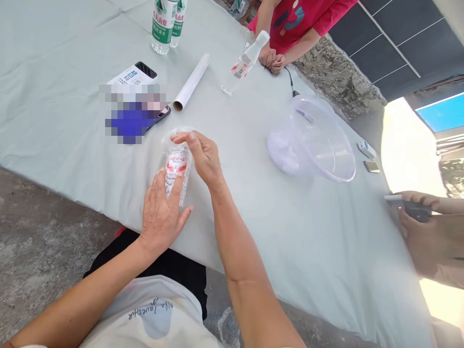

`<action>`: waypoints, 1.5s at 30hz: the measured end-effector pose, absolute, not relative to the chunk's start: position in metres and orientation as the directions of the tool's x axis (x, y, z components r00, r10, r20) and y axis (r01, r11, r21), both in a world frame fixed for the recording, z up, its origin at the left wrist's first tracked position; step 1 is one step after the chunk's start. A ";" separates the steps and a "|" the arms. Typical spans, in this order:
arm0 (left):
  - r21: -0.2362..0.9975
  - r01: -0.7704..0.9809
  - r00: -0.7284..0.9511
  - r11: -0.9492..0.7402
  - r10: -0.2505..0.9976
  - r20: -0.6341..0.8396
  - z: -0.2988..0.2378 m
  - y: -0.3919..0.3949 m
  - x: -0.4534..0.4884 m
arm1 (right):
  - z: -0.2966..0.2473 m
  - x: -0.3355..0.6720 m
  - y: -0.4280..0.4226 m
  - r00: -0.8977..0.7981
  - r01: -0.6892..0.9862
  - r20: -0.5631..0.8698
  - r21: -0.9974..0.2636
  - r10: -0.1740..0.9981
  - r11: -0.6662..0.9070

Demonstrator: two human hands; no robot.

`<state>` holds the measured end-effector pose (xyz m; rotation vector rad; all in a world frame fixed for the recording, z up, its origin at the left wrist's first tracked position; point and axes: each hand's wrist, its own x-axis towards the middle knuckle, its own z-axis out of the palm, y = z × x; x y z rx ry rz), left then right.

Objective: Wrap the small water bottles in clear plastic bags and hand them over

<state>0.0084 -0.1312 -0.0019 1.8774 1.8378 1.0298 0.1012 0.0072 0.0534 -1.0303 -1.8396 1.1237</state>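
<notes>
A clear plastic bottle with a red-and-white label is lying on the table in front of me, with crinkled clear wrap around it. My left hand rests on its near part, fingers spread and thumb apart. Over the bottle's far end, my right hand is held with its fingers stretched out and touching the loose wrap there. It grips nothing that I can see. Just beyond lies a white roll of film with a brown cardboard core.
Two green-labelled water bottles stand at the back left, near a dark phone. A clear bottle stands by a person in red. A transparent basin is tipped at the right; another person's hands hold a dark object.
</notes>
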 end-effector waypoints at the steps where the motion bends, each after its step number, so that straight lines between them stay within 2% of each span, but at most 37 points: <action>1: 0.672 0.729 -0.089 -0.132 0.955 0.285 -0.005 -0.129 0.007 | 0.048 0.103 0.022 -0.486 0.275 0.154 -0.908 0.861 0.317; 3: 0.721 0.676 -0.111 -0.151 0.947 0.302 -0.008 -0.125 0.000 | 0.037 0.107 0.047 -0.559 0.336 0.107 -0.877 0.822 0.343; 5: 0.835 0.533 -0.173 -0.139 0.948 0.268 -0.004 -0.119 -0.013 | 0.028 0.115 0.062 -0.561 0.397 0.068 -0.852 0.825 0.340; 6: 0.909 0.405 -0.231 -0.100 0.950 0.208 0.000 -0.116 -0.021 | 0.024 0.120 0.064 -0.545 0.411 0.055 -0.852 0.837 0.323; 8: 0.999 0.033 -0.343 0.014 0.939 -0.002 0.009 -0.109 -0.036 | 0.019 0.135 0.059 -0.501 0.380 0.049 -0.885 0.864 0.270; 10: 0.942 -0.325 -0.364 0.084 0.908 -0.206 0.020 -0.100 -0.045 | 0.015 0.151 0.044 -0.450 0.258 0.071 -0.944 0.890 0.206; 11: 0.890 -0.444 -0.334 0.106 0.901 -0.275 0.025 -0.095 -0.045 | 0.014 0.160 0.034 -0.413 0.185 0.091 -0.966 0.906 0.181; 14: 0.746 -0.613 -0.161 0.261 0.882 -0.442 0.039 -0.075 -0.027 | 0.018 0.184 0.004 -0.213 0.059 0.160 -0.983 0.964 0.176; 17: 0.600 -0.625 0.056 0.500 0.795 -0.605 0.048 -0.050 0.017 | 0.037 0.200 -0.020 0.075 0.035 0.312 -0.950 0.947 0.310; 19: 0.554 -0.628 0.115 0.547 0.769 -0.629 0.051 -0.035 0.053 | 0.057 0.205 -0.032 0.216 0.027 0.429 -0.901 0.877 0.433; 22: 0.595 -0.663 0.052 0.454 0.821 -0.569 0.047 -0.022 0.102 | 0.086 0.207 -0.042 0.338 0.149 0.552 -0.831 0.762 0.536; 24: 0.700 -0.628 -0.007 0.341 0.896 -0.443 0.039 -0.020 0.123 | 0.098 0.209 -0.043 0.388 0.260 0.578 -0.816 0.718 0.516; 26: 0.847 -0.501 -0.058 0.180 0.969 -0.240 0.028 -0.023 0.133 | 0.099 0.215 -0.039 0.436 0.271 0.544 -0.839 0.717 0.472; 28: 0.958 -0.287 -0.071 0.010 0.997 -0.032 0.017 -0.027 0.134 | 0.093 0.225 -0.030 0.505 0.171 0.458 -0.884 0.732 0.436; 31: 0.989 0.000 0.013 -0.151 0.989 0.151 0.005 -0.029 0.129 | 0.078 0.246 -0.016 0.632 -0.039 0.250 -0.935 0.734 0.351; 33: 0.972 0.096 0.139 -0.214 0.970 0.200 -0.001 -0.027 0.128 | 0.069 0.259 -0.010 0.680 -0.146 0.110 -0.948 0.725 0.282; 36: 0.955 0.163 0.321 -0.247 0.929 0.185 -0.004 -0.023 0.130 | 0.061 0.275 -0.007 0.668 -0.250 -0.012 -0.945 0.744 0.210; 39: 0.966 0.161 0.353 -0.201 0.926 0.134 0.000 -0.024 0.131 | 0.054 0.283 -0.009 0.593 -0.329 -0.024 -0.919 0.804 0.215; 42: 0.999 -0.036 0.384 0.021 0.923 -0.006 0.010 -0.024 0.128 | 0.048 0.286 -0.011 0.432 -0.383 0.005 -0.904 0.902 0.189; 45: 0.906 -0.220 0.580 0.363 0.795 -0.177 0.014 -0.021 0.124 | 0.039 0.288 -0.009 0.212 -0.407 -0.018 -0.911 0.977 0.071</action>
